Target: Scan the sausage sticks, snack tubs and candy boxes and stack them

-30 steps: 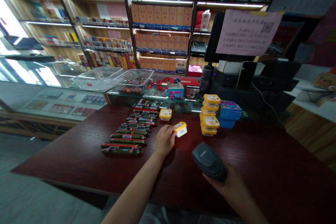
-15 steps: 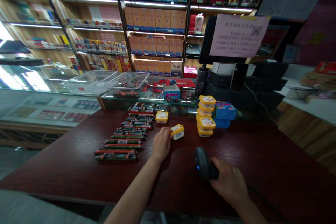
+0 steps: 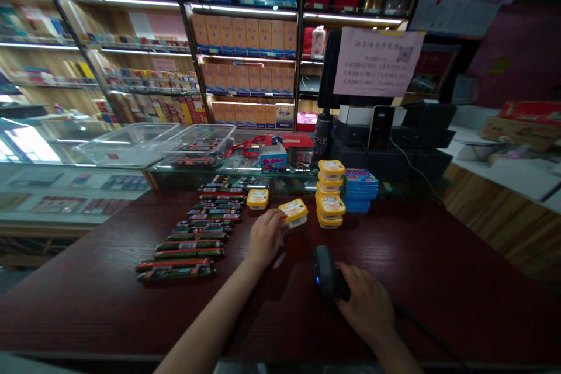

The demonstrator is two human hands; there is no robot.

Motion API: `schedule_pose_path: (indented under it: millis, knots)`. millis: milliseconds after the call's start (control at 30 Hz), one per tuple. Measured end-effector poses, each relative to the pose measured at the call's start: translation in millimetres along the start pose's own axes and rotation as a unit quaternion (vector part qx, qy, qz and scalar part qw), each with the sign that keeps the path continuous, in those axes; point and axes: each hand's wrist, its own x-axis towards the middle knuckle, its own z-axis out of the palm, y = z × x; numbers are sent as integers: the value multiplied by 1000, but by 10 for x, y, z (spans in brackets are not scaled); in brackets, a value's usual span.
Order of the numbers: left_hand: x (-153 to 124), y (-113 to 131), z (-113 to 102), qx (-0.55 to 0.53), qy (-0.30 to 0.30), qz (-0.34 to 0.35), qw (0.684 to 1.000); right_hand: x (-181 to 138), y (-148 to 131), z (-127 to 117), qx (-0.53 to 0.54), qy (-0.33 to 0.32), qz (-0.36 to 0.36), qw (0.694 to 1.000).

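My left hand (image 3: 265,239) grips a small plastic tub with a yellow lid (image 3: 293,212) by its left end, the tub tilted so a barcode shows on its side. In my right hand (image 3: 367,302) is a black barcode scanner (image 3: 325,274) with a blue light, its head turned toward the left. Behind the scanner stands a stack of similar yellow-lidded tubs (image 3: 331,205). One more yellow-lidded tub (image 3: 258,198) sits on the table, left of the held one. A long row of sausage-like wrapped sticks (image 3: 193,245) lies left of my left hand.
Blue boxes (image 3: 362,191) are stacked behind the tubs. At the back stand clear plastic bins (image 3: 127,143), a small blue carton (image 3: 273,159) and a monitor with a pink paper notice (image 3: 377,63). The scanner's cable (image 3: 427,333) trails right across the dark table (image 3: 438,263).
The held tub has turned in my left hand and sits closer to the stack, with more of its lid showing. My whole view has shifted slightly; the right hand still holds the scanner.
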Motion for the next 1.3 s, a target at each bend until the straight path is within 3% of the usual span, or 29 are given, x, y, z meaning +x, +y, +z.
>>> schedule_pose_path:
  millis: [233, 367, 567, 867, 967, 1067, 1167, 1300]
  knots:
    - [688, 492, 156, 21, -53, 71, 996, 15, -11, -5, 15, 1, 2, 1000]
    - [955, 655, 330, 46, -74, 110, 990, 12, -7, 19, 2, 15, 2, 1000]
    - [917, 648, 512, 81, -123, 162, 976, 20, -4, 35, -11, 19, -6, 1000]
    - [895, 575, 503, 56, -143, 143, 978, 31, -12, -5, -3, -3, 4, 1000]
    - [831, 555, 526, 5, -106, 99, 989, 38, -25, -33, 4, -13, 8, 1000]
    - [730, 519, 628, -58, -73, -24, 995, 41, -35, -46, -1, -11, 5, 1000]
    - [661, 463, 770, -116, -94, -118, 982, 41, -42, -51, -9, -14, 7, 1000]
    - [630, 380, 914, -180, -99, -134, 969, 41, -49, -66, -7, -13, 8, 1000]
